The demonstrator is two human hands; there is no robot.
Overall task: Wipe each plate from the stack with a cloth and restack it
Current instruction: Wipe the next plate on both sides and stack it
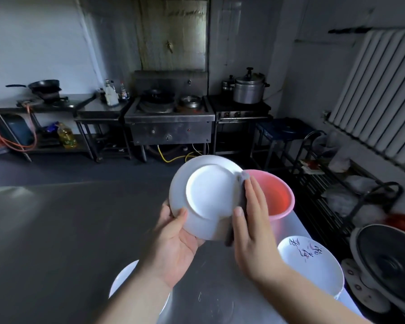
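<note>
Above the steel worktop [56, 230] your left hand [173, 249] grips a white plate [208, 197]; your right hand [250, 220] presses a grey cloth [242, 183] flat-fingered against its rim.

Dim, bluish room (edges bowed by the wide lens), glare streaking the steel table [56, 230].

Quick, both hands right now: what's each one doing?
Left hand: grips the white plate by its lower rim, underside facing the camera.
Right hand: fingers straight, pressing a grey cloth against the plate's right edge.
</note>
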